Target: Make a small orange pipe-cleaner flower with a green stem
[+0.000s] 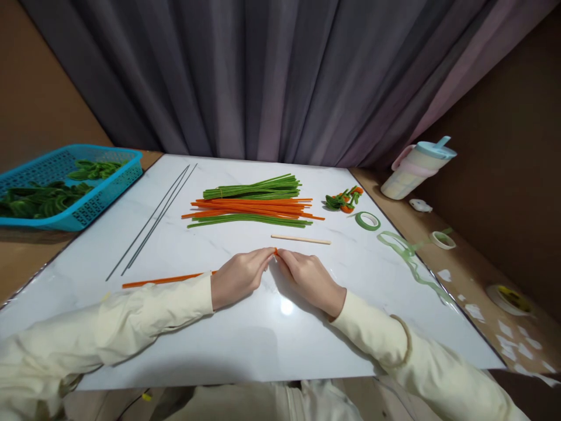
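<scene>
Over the counter, inside its front edge, I see the left hand and right hand pinching an orange pipe cleaner between them, long axis hidden.

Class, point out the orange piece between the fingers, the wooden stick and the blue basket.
Orange piece (276, 252): head view, its small exposed part.
Wooden stick (300, 239): head view, mid-length.
Blue basket (111, 188): head view, near-right wall.
</scene>
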`<action>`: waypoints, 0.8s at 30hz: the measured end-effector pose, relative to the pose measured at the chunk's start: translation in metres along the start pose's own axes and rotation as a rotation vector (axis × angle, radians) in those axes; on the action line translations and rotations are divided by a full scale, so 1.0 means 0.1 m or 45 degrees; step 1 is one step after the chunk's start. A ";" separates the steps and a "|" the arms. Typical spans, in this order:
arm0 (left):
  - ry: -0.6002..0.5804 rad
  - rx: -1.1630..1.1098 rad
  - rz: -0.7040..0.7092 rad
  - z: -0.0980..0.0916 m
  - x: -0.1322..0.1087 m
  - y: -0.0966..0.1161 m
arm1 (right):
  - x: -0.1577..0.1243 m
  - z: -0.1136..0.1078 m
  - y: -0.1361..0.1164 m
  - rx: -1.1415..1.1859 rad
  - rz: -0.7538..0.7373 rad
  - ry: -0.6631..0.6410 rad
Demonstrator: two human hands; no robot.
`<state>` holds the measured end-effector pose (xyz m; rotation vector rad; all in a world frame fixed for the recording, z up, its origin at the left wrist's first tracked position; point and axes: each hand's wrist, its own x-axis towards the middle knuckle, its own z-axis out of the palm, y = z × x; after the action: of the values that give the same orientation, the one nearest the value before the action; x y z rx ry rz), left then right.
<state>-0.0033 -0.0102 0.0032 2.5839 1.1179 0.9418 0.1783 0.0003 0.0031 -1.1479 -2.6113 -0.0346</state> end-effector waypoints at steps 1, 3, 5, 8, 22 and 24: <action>-0.018 0.013 -0.007 0.00 0.00 0.00 | 0.00 0.00 0.00 0.008 0.004 0.008; -0.045 0.057 -0.006 0.02 -0.01 -0.01 | 0.00 -0.01 0.00 0.011 -0.012 0.020; -0.049 0.111 0.013 0.03 -0.03 -0.02 | 0.01 -0.03 0.00 0.000 -0.055 0.022; -0.067 0.153 0.046 0.03 -0.03 -0.04 | 0.01 -0.06 0.02 -0.054 -0.128 0.019; -0.239 0.118 0.005 -0.01 -0.01 -0.05 | 0.00 -0.08 0.02 -0.109 -0.097 0.030; -0.266 0.097 -0.021 -0.03 0.00 -0.05 | 0.00 -0.08 0.02 -0.071 -0.115 0.049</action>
<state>-0.0080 -0.0072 0.0033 2.6540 1.1359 0.6194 0.1823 0.0005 0.0107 -1.0360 -2.6416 -0.1482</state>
